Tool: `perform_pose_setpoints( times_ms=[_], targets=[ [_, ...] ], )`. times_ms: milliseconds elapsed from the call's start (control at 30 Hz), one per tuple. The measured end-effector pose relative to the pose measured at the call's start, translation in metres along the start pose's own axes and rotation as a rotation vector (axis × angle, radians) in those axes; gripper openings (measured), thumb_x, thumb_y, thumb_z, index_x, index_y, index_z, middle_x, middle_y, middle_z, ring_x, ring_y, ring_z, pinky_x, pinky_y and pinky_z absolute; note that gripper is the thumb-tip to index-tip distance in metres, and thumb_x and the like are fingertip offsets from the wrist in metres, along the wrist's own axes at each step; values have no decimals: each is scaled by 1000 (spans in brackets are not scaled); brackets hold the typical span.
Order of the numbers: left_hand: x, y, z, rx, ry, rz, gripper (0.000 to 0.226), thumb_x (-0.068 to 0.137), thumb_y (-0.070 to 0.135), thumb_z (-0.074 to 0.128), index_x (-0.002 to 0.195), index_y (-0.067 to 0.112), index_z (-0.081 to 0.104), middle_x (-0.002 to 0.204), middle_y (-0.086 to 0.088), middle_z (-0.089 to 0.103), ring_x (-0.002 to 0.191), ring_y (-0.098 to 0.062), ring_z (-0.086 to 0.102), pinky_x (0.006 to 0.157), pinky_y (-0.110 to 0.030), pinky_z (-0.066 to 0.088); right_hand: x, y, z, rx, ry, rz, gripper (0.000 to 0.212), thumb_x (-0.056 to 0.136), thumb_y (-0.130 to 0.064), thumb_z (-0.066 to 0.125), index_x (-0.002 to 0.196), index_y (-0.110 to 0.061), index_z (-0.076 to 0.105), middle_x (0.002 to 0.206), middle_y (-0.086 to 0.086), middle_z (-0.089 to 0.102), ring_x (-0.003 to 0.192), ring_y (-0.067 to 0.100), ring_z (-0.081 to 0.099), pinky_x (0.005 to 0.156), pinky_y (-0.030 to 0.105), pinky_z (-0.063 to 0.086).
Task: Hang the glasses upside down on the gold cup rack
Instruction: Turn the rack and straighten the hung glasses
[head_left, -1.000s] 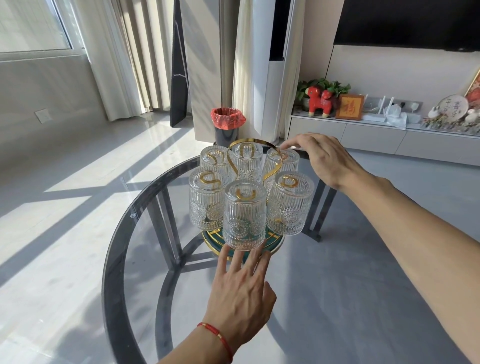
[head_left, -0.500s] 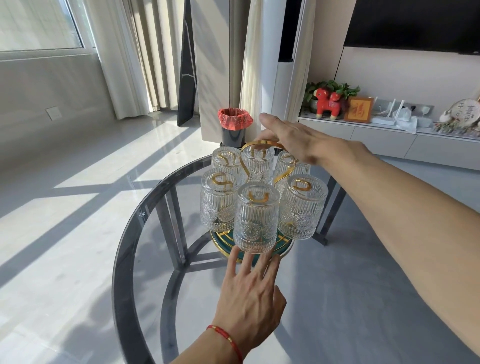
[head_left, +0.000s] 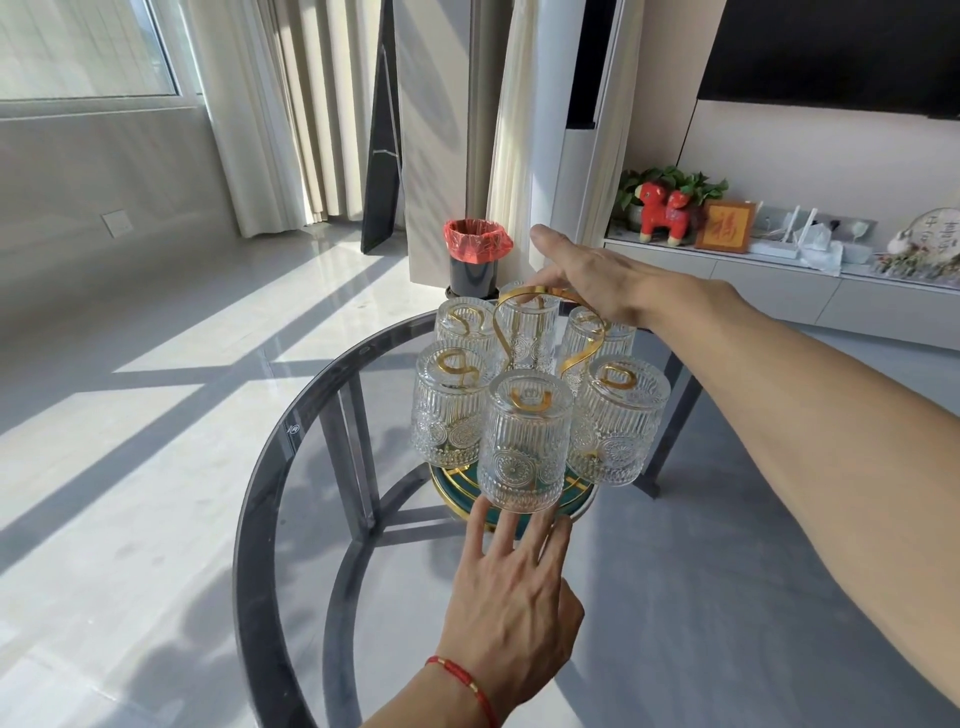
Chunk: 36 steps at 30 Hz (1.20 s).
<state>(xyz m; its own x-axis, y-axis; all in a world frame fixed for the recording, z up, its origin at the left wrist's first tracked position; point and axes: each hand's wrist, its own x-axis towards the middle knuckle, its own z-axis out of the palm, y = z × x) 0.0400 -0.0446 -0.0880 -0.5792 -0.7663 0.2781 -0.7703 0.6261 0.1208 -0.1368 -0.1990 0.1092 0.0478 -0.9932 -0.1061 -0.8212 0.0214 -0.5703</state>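
Bare and spread, the left hand (head_left: 511, 587) lies flat on the glass desk (head_left: 291, 467) with its fingertips (head_left: 480, 512) at the foot of the gold cup rack (head_left: 524, 296), gripping nothing. Open too, the right hand (head_left: 592, 280) reaches over the rack's looped top handle, fingers straight, thumb hidden behind it, so contact is unclear. Six ribbed glasses (head_left: 524, 441) hang upside down on the rack's gold hooks above its green round base (head_left: 452, 480), near the desk's far edge; a bin (head_left: 475, 257) with a red liner stands beyond.
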Motion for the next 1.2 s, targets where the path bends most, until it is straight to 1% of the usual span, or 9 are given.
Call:
perform_pose_setpoints(
  times_ms=[200, 433, 567, 767, 900, 967, 1033, 1133, 1200],
  targets=[
    [-1, 0, 2, -8, 51, 12, 56, 76, 34, 62, 130, 19, 65, 146, 0, 60, 126, -29, 57, 118, -52, 20, -2, -5, 2, -22, 18, -12, 88, 101, -73, 6, 129, -25, 74, 160, 11, 48, 145, 32, 43, 99, 43, 24],
    [-1, -1, 0, -11, 10, 6, 57, 77, 35, 61, 131, 19, 64, 146, 1, 59, 124, -29, 57, 118, -53, 23, -5, -9, 4, -5, -15, 7, 83, 103, -70, 11, 142, -20, 64, 162, 10, 46, 147, 30, 41, 97, 35, 20],
    [-1, -2, 1, -17, -3, 1, 58, 78, 36, 58, 134, 20, 63, 146, 1, 59, 124, -28, 56, 119, -55, 31, -3, -10, 5, -16, -9, 19, 84, 101, -73, 8, 141, -25, 64, 163, 10, 43, 149, 32, 38, 97, 38, 18],
    [0, -1, 4, -28, 10, 1, 58, 77, 35, 60, 133, 19, 63, 146, 0, 59, 125, -29, 56, 119, -54, 24, -4, -11, 4, -56, 49, -32, 85, 100, -75, 5, 136, -31, 68, 162, 12, 44, 144, 35, 43, 101, 44, 26],
    [0, -1, 3, -22, 6, 2, 59, 77, 35, 59, 134, 19, 63, 146, 0, 59, 125, -30, 57, 120, -55, 25, -8, -21, 3, -21, 136, -197, 86, 103, -70, 7, 117, -23, 79, 131, 5, 70, 119, 22, 63, 97, 41, 41],
    [0, -1, 4, -13, 18, 0, 59, 76, 35, 61, 132, 19, 64, 144, 1, 61, 124, -29, 58, 120, -54, 24, -9, -30, 3, -16, 126, -249, 87, 105, -66, 9, 107, -19, 82, 111, -2, 76, 104, 11, 66, 88, 32, 40],
    [-1, -1, 3, -29, 27, 7, 58, 74, 35, 62, 130, 20, 65, 143, 2, 61, 124, -29, 57, 119, -52, 22, -9, -38, 6, -43, 67, -249, 89, 105, -67, 8, 106, -18, 83, 108, -2, 77, 101, 9, 65, 82, 27, 36],
    [0, -2, 2, -39, 17, 12, 58, 73, 34, 60, 129, 19, 66, 145, 2, 60, 127, -29, 55, 118, -51, 22, -9, -46, 13, -98, -30, -235, 92, 102, -69, 2, 120, -21, 79, 116, 0, 76, 113, 14, 62, 105, 37, 33],
    [-2, -1, 2, -48, 7, 10, 58, 73, 35, 60, 129, 19, 66, 145, 2, 60, 127, -29, 55, 118, -51, 22, -11, -50, 16, -142, -63, -218, 96, 100, -71, -2, 123, -23, 78, 129, 1, 72, 125, 18, 55, 119, 49, 22]
  ],
)
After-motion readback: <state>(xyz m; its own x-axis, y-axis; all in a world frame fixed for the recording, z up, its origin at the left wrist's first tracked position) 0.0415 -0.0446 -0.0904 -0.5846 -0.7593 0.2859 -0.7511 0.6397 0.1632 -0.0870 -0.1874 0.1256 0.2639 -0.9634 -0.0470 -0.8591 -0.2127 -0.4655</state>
